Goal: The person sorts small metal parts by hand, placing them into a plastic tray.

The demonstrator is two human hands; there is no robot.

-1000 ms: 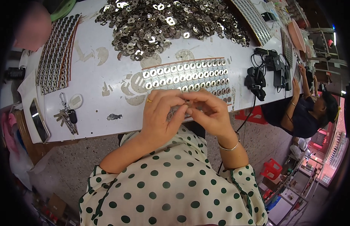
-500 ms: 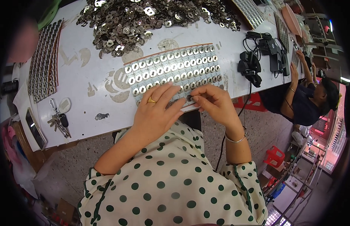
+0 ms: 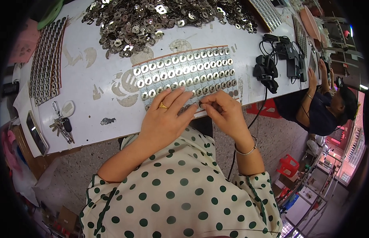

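A panel with rows of silvery notched metal washers lies on the white table in front of me. My left hand, a gold ring on one finger, rests on the panel's near edge with its fingers spread. My right hand pinches a small dark metal washer between thumb and index finger, low over the panel's near row. The right fingertips almost meet the left index finger. Both hands hide part of the near row. A large heap of loose metal washers lies beyond the panel.
Another filled panel lies at the left, near keys and a phone. Black adapters and cables sit at the right. A co-worker sits farther along the table. A red stool stands on the floor.
My right fingertips have moved slightly left, closer to the left index finger, still pinching the washer. At the far left, a blurred rounded shape is gone and a pink sheet shows there.
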